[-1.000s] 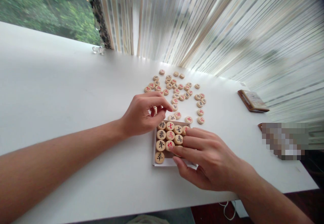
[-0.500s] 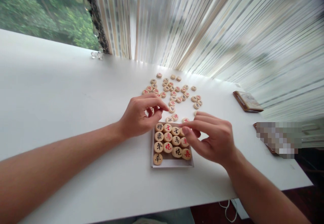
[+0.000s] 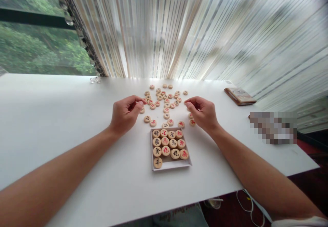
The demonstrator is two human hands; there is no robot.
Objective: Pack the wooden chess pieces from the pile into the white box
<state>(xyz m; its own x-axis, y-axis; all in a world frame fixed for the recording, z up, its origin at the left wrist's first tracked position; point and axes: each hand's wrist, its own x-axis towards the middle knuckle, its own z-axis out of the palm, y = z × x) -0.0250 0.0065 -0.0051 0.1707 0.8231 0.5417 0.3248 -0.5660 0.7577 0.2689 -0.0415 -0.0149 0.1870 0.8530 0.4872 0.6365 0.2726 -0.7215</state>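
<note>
A shallow white box [image 3: 172, 165] stands near the front of the table, with rows of round wooden Chinese chess pieces in it, marked in red and black. One black-marked piece [image 3: 158, 162] sits alone in its front-left corner. Beyond the box, many loose pieces lie scattered, among them a red-marked one [image 3: 153, 122]. My left hand [image 3: 127, 113] is at their left edge, fingers curled and thumb near the index tip. At the right edge is my right hand [image 3: 202, 113], thumb and index finger pinched together. Whether either holds a piece is hidden.
A brown-edged box-like object [image 3: 240, 96] lies at the back right of the white table [image 3: 102, 179]. Nearer, a pixelated item [image 3: 274, 127] is by the right edge. A string curtain [image 3: 153, 32] hangs behind, and white cables [image 3: 252, 208] are below the table.
Both hands have moved away from the box and apart, to opposite sides of the loose pieces. The red-marked piece at the box's back-right corner is now uncovered. The camera view has shifted.
</note>
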